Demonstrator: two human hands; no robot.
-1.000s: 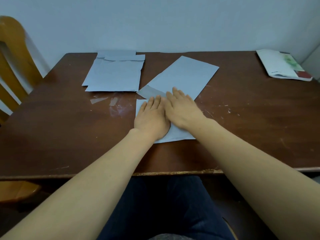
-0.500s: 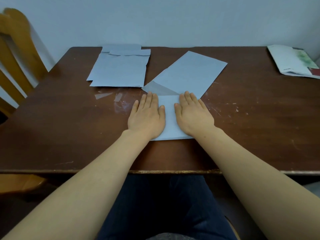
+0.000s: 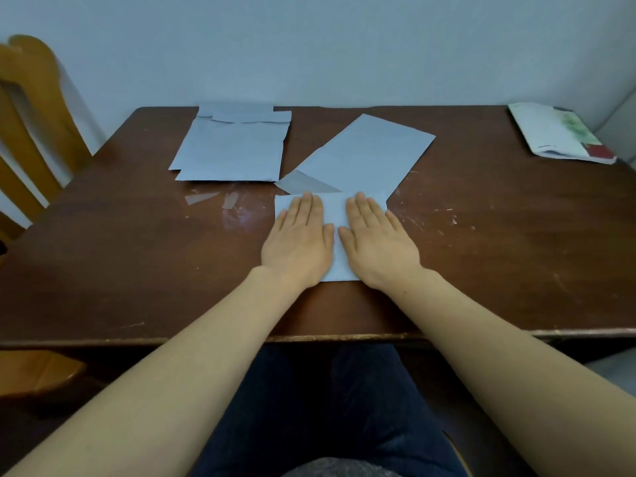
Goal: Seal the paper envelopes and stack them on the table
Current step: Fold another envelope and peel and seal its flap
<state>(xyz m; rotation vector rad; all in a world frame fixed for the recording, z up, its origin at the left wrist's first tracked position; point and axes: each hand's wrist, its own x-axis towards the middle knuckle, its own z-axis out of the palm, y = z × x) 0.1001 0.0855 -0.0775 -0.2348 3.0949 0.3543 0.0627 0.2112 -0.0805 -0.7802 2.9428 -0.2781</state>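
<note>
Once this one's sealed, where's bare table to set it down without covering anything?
Widest bare patch: the table right of the right hand, between the angled envelope and the booklet. Also front left, nearer than the clear scraps. Crowded: back centre, where the envelope pile and angled envelope sit close together.

no readable text, booklet [image 3: 550,134] print blurred

pale wall [image 3: 309,46], brown table [image 3: 137,253], wooden chair [image 3: 31,115]
</note>
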